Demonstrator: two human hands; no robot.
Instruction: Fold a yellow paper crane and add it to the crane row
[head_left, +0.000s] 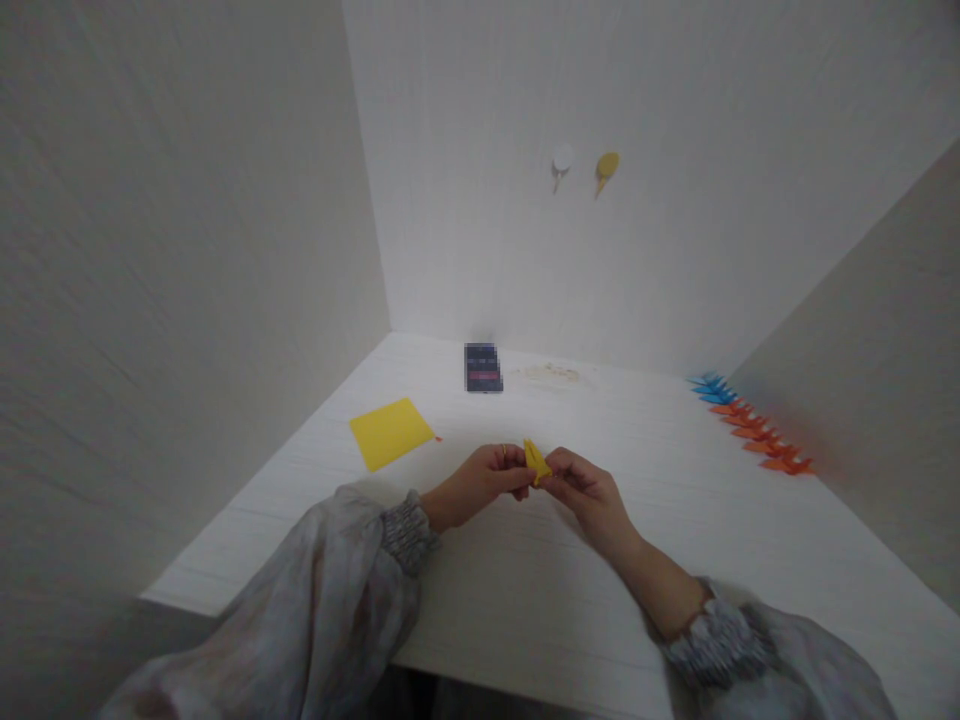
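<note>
Between my two hands is a small piece of folded yellow origami paper [536, 461], held up over the table's middle. My left hand [504, 472], with a ring on one finger, pinches its left side. On the other side, my right hand [586, 486] grips the lower right edge between thumb and fingers. The fingertips cover part of the folds. A sheet of yellow paper [391, 433] lies flat on the table to the left of my hands.
A dark, blurred-out phone-like device [482, 368] lies near the back wall. Blue folded paper cranes [712, 388] and orange paper cranes [761, 438] form a row at the right wall. A white hook [562, 160] and a yellow hook [608, 166] are on the back wall.
</note>
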